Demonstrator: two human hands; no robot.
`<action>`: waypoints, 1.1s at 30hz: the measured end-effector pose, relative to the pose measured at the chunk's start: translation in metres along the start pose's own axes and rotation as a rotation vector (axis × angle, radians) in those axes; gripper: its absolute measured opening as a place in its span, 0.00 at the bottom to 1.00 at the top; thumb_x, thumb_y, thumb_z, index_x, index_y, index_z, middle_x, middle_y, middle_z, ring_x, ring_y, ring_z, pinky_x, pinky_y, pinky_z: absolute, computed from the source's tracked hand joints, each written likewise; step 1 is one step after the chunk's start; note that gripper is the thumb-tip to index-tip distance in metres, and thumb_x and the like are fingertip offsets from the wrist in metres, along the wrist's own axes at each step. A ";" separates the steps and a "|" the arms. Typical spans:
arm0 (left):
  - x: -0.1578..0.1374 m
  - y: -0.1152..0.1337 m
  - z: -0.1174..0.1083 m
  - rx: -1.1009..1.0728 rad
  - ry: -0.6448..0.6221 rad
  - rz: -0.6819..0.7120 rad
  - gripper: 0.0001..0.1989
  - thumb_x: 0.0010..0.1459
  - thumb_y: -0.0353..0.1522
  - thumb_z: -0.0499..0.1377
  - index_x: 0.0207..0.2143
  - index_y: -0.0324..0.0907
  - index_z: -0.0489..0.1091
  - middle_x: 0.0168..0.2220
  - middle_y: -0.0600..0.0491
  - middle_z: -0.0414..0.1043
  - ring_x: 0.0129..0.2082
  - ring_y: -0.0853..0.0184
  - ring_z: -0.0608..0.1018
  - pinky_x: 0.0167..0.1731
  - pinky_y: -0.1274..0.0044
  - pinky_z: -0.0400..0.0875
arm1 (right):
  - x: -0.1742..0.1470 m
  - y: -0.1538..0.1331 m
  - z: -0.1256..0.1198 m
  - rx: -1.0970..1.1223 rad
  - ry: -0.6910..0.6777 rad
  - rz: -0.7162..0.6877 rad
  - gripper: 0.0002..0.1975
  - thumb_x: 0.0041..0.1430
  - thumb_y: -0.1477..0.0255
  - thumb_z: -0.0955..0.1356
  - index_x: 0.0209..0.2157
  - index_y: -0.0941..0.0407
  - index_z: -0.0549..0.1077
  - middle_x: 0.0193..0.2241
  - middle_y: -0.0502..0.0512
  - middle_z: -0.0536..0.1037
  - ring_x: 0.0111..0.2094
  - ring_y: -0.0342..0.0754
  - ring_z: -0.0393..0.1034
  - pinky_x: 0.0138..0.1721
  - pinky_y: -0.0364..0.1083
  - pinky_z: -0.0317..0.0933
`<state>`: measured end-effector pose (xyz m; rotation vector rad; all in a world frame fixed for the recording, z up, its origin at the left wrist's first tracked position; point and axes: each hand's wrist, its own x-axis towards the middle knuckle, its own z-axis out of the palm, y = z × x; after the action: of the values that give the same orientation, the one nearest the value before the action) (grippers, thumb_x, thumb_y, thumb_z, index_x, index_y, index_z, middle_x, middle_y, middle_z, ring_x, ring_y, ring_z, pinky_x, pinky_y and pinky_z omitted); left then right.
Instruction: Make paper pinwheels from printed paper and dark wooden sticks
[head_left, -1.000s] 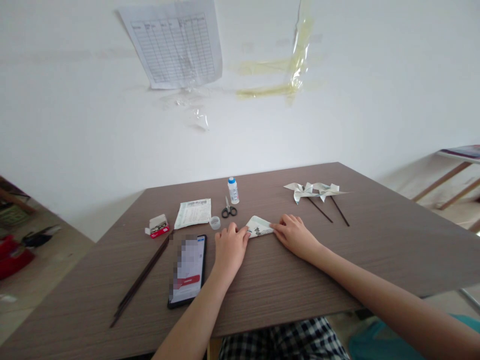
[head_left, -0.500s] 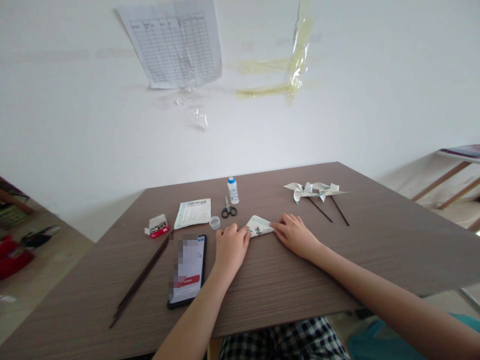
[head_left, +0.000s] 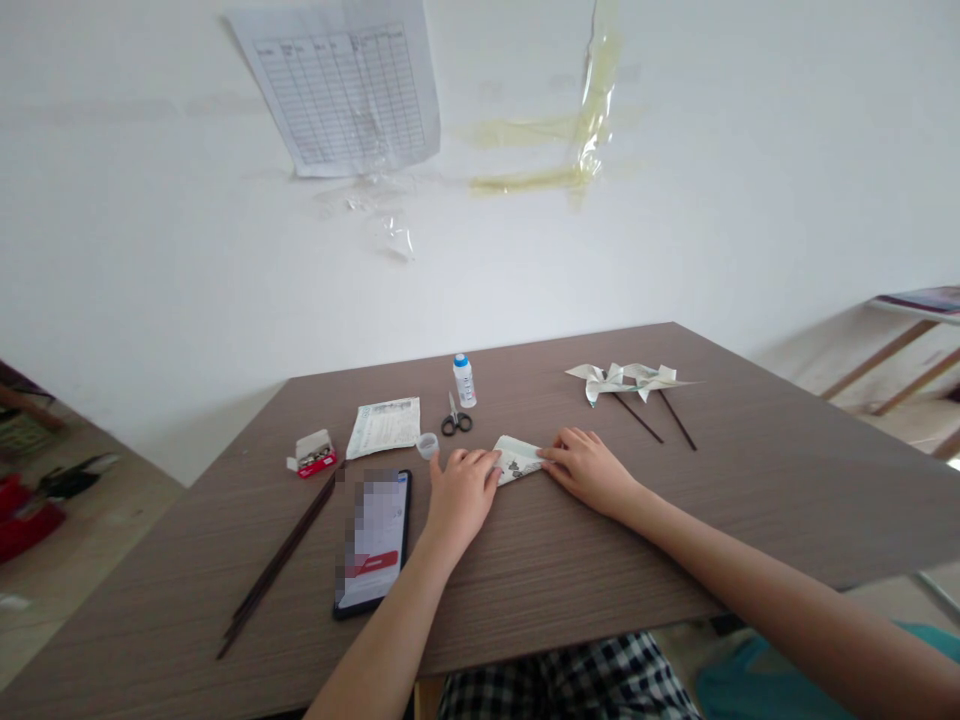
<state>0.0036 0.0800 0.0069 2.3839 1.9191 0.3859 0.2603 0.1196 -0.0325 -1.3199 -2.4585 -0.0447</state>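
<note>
A folded piece of printed paper (head_left: 519, 460), roughly triangular, lies on the table between my hands. My left hand (head_left: 463, 492) grips its left corner, fingers closed on it. At the right corner, the fingertips of my right hand (head_left: 589, 470) pinch the paper. Just beyond my left hand sits a small clear cup (head_left: 427, 445). Behind it are black-handled scissors (head_left: 456, 420) and a white bottle with a blue cap (head_left: 464, 383). Two paper pinwheels on dark sticks lie at the back right, the nearer-left pinwheel (head_left: 604, 382) beside the other pinwheel (head_left: 654, 379).
Left of my arm lies a phone (head_left: 373, 545). Beyond it are a stack of printed paper (head_left: 385, 426), a small open red-and-white box (head_left: 313, 455) of small metal pieces, and dark thin sticks (head_left: 281, 560). A white wall (head_left: 510, 270) bounds the table's (head_left: 750, 480) far edge.
The paper has turned or tilted slightly, its lower edge now nearer to me. Both hands keep hold of its corners. The left thumb or finger is a little more raised.
</note>
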 end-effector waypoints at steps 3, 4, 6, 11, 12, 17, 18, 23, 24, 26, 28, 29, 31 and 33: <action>0.001 -0.002 0.001 -0.016 0.000 -0.020 0.19 0.82 0.33 0.60 0.67 0.57 0.83 0.66 0.51 0.88 0.68 0.49 0.82 0.80 0.41 0.59 | 0.000 -0.001 0.001 -0.009 0.009 0.003 0.15 0.82 0.70 0.71 0.60 0.50 0.89 0.48 0.63 0.85 0.52 0.58 0.78 0.56 0.53 0.68; 0.001 -0.002 0.002 -0.019 0.001 -0.028 0.20 0.82 0.33 0.60 0.68 0.57 0.83 0.66 0.51 0.88 0.69 0.49 0.82 0.80 0.41 0.59 | 0.000 -0.001 0.001 -0.009 0.009 0.005 0.15 0.82 0.71 0.71 0.60 0.50 0.89 0.48 0.63 0.85 0.52 0.58 0.78 0.56 0.53 0.68; 0.002 -0.003 0.003 -0.023 0.001 -0.042 0.20 0.82 0.34 0.60 0.69 0.57 0.82 0.66 0.50 0.87 0.68 0.48 0.82 0.79 0.42 0.60 | 0.000 -0.002 0.001 -0.010 0.009 0.009 0.15 0.82 0.71 0.71 0.60 0.51 0.89 0.49 0.63 0.85 0.52 0.59 0.78 0.56 0.54 0.68; 0.007 -0.003 0.005 -0.033 -0.015 -0.054 0.19 0.81 0.33 0.60 0.67 0.57 0.83 0.66 0.50 0.87 0.68 0.48 0.81 0.77 0.45 0.63 | 0.000 -0.004 0.001 -0.018 0.019 0.016 0.16 0.82 0.72 0.71 0.60 0.51 0.89 0.48 0.64 0.85 0.52 0.59 0.79 0.56 0.54 0.69; 0.007 -0.003 0.005 -0.031 -0.021 -0.057 0.18 0.81 0.33 0.60 0.65 0.57 0.84 0.66 0.51 0.87 0.68 0.48 0.80 0.77 0.45 0.63 | 0.000 -0.004 0.002 -0.017 0.023 0.015 0.16 0.81 0.72 0.71 0.60 0.51 0.89 0.48 0.64 0.85 0.52 0.59 0.79 0.55 0.54 0.69; 0.009 -0.002 0.007 -0.034 -0.023 -0.052 0.15 0.80 0.33 0.61 0.57 0.56 0.87 0.64 0.51 0.87 0.68 0.47 0.78 0.77 0.42 0.60 | 0.000 -0.004 0.004 -0.021 0.031 0.019 0.15 0.81 0.71 0.71 0.59 0.51 0.90 0.47 0.64 0.84 0.51 0.59 0.77 0.55 0.54 0.68; 0.009 -0.001 0.006 -0.039 -0.023 -0.051 0.15 0.80 0.33 0.61 0.57 0.56 0.87 0.64 0.51 0.87 0.69 0.47 0.78 0.77 0.41 0.59 | 0.000 -0.004 0.004 -0.026 0.029 0.020 0.15 0.82 0.71 0.71 0.59 0.51 0.90 0.48 0.64 0.84 0.51 0.59 0.77 0.55 0.54 0.68; 0.007 0.001 0.004 -0.035 -0.012 -0.031 0.16 0.81 0.32 0.60 0.59 0.54 0.86 0.63 0.49 0.88 0.69 0.48 0.79 0.79 0.40 0.57 | 0.000 -0.004 0.004 -0.039 0.026 0.020 0.15 0.82 0.71 0.71 0.60 0.52 0.89 0.48 0.64 0.84 0.51 0.59 0.78 0.55 0.54 0.68; 0.006 0.002 0.004 -0.033 -0.008 -0.025 0.16 0.81 0.32 0.60 0.60 0.55 0.86 0.63 0.49 0.88 0.69 0.48 0.80 0.79 0.39 0.56 | 0.000 -0.004 0.004 -0.037 0.028 0.019 0.15 0.82 0.72 0.71 0.60 0.52 0.89 0.48 0.64 0.84 0.51 0.59 0.78 0.55 0.54 0.68; 0.005 0.002 0.004 -0.035 -0.001 -0.020 0.17 0.81 0.32 0.59 0.60 0.55 0.86 0.63 0.49 0.89 0.69 0.48 0.80 0.80 0.39 0.55 | 0.000 -0.004 0.004 -0.032 0.030 0.018 0.15 0.81 0.71 0.71 0.60 0.52 0.89 0.48 0.64 0.84 0.51 0.59 0.78 0.55 0.54 0.68; 0.005 0.002 0.005 -0.039 0.004 -0.026 0.17 0.81 0.33 0.59 0.61 0.56 0.86 0.63 0.49 0.89 0.68 0.48 0.80 0.81 0.40 0.54 | 0.000 -0.003 0.005 -0.024 0.033 0.020 0.15 0.81 0.71 0.71 0.60 0.52 0.89 0.48 0.64 0.84 0.51 0.59 0.78 0.54 0.54 0.68; 0.005 0.002 0.006 -0.042 0.005 -0.032 0.17 0.81 0.33 0.59 0.62 0.56 0.85 0.64 0.49 0.88 0.68 0.48 0.80 0.81 0.40 0.54 | 0.000 -0.003 0.005 -0.021 0.035 0.021 0.15 0.81 0.71 0.71 0.60 0.52 0.89 0.48 0.64 0.84 0.51 0.60 0.78 0.54 0.54 0.68; 0.005 0.001 0.007 -0.048 0.004 -0.044 0.17 0.81 0.34 0.60 0.63 0.56 0.85 0.65 0.50 0.88 0.69 0.48 0.79 0.80 0.40 0.56 | 0.000 -0.003 0.006 -0.018 0.040 0.025 0.15 0.81 0.71 0.71 0.60 0.52 0.89 0.48 0.64 0.84 0.51 0.60 0.77 0.54 0.54 0.68; 0.005 0.001 0.007 -0.048 0.001 -0.048 0.17 0.81 0.35 0.61 0.64 0.57 0.85 0.66 0.49 0.87 0.70 0.47 0.79 0.80 0.40 0.57 | 0.000 -0.002 0.007 -0.020 0.041 0.032 0.16 0.81 0.71 0.70 0.60 0.52 0.89 0.48 0.64 0.84 0.51 0.60 0.77 0.54 0.55 0.68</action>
<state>0.0073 0.0858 0.0009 2.3043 1.9406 0.4257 0.2561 0.1198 -0.0387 -1.3526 -2.4086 -0.0873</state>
